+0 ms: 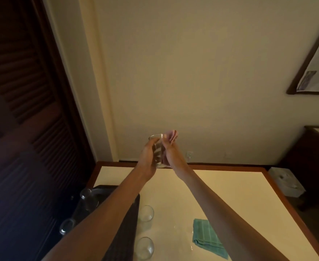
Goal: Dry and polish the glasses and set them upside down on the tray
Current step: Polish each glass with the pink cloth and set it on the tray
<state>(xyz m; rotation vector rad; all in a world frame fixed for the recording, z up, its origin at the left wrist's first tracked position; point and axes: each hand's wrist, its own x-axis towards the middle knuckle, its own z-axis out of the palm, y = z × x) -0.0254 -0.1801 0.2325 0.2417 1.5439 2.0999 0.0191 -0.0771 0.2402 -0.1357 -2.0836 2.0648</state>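
I hold a clear glass (157, 147) up in front of the wall, above the far edge of the table. My left hand (149, 159) grips its side. My right hand (171, 151) holds a pink cloth (172, 135) against the glass on the other side. Two more clear glasses (145, 213) (144, 248) stand on the table beside a dark tray (124, 232). On the tray, two glasses (85, 194) (66, 226) stand at its left side, partly hidden by my left arm. A folded teal cloth (206, 237) lies on the table under my right arm.
The cream table (230, 194) has a wooden rim and stands against the wall. A dark louvred door (23, 110) is to the left. A dark cabinet (313, 157) and a white box (286, 181) stand at the right, with a framed picture (316, 63) above.
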